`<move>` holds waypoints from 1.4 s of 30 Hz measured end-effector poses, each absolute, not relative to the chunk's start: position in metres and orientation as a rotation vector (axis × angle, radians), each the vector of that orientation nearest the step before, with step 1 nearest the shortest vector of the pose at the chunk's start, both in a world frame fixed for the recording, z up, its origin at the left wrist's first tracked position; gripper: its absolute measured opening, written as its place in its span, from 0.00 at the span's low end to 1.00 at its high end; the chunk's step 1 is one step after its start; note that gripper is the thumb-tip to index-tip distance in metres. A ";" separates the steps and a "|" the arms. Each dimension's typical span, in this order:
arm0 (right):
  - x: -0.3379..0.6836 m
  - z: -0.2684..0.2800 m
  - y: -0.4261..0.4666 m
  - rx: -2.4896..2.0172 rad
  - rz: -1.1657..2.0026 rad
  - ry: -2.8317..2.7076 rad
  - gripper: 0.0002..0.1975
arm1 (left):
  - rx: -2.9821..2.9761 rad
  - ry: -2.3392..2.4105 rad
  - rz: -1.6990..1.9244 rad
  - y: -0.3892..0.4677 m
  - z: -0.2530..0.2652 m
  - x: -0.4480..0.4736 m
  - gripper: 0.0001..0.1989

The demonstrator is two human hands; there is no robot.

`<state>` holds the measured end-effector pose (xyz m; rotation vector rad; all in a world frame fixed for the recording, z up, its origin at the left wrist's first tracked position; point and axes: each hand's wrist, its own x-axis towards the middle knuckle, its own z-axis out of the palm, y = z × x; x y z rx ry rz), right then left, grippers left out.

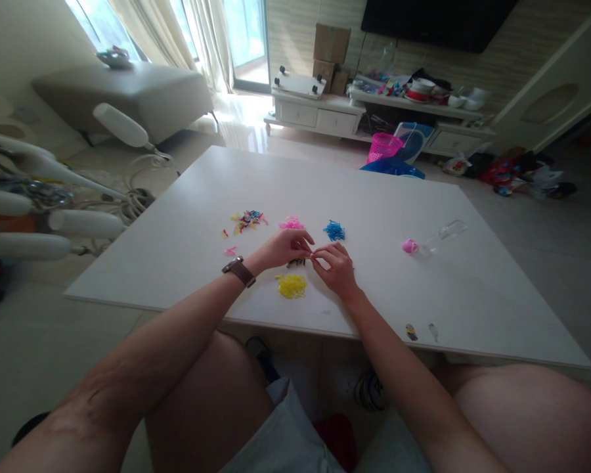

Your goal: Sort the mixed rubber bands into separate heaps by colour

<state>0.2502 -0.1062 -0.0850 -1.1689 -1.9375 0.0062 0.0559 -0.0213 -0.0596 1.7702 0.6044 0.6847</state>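
Over the middle of the white table my left hand [295, 247] and my right hand [333, 264] meet at the fingertips. Both are closed in a pinch, and what lies between them is too small to make out. Under my hands a dark pile of small pieces [296, 263] is partly hidden. A yellow pile [291, 286] of little strips lies just nearer to me. Beyond my left hand is a pink pile [291, 223], half covered by it. The blue pile [334, 230] sits past my right hand. Farther left is a mixed-colour pile [247, 221], with a few loose pink pieces [231, 251] nearby.
On the table's [374, 197] right side lie a clear bottle [428, 247] on its side and a pink cap [410, 246]. A small minion sticker [411, 332] rests near the front edge. White lamp arms [64, 223] crowd the left side.
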 end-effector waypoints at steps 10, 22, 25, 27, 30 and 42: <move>0.246 -0.075 -0.114 -1.075 0.121 -2.026 0.05 | 1.838 0.798 0.845 -0.013 -0.049 0.041 0.10; 0.245 -0.079 -0.115 -0.967 0.261 -2.131 0.06 | 1.658 1.032 1.133 0.000 -0.053 0.034 0.10; 0.245 -0.077 -0.116 -0.999 0.263 -2.089 0.05 | 1.600 1.052 1.130 0.003 -0.059 0.031 0.11; 0.245 -0.076 -0.117 -1.006 0.253 -2.072 0.04 | 1.589 1.080 1.124 0.005 -0.061 0.029 0.11; 0.245 -0.076 -0.117 -1.000 0.239 -2.064 0.04 | 1.570 1.109 1.121 0.007 -0.064 0.026 0.11; 0.245 -0.082 -0.110 -1.371 -0.076 -1.945 0.11 | 1.596 0.792 0.900 -0.014 -0.054 0.051 0.13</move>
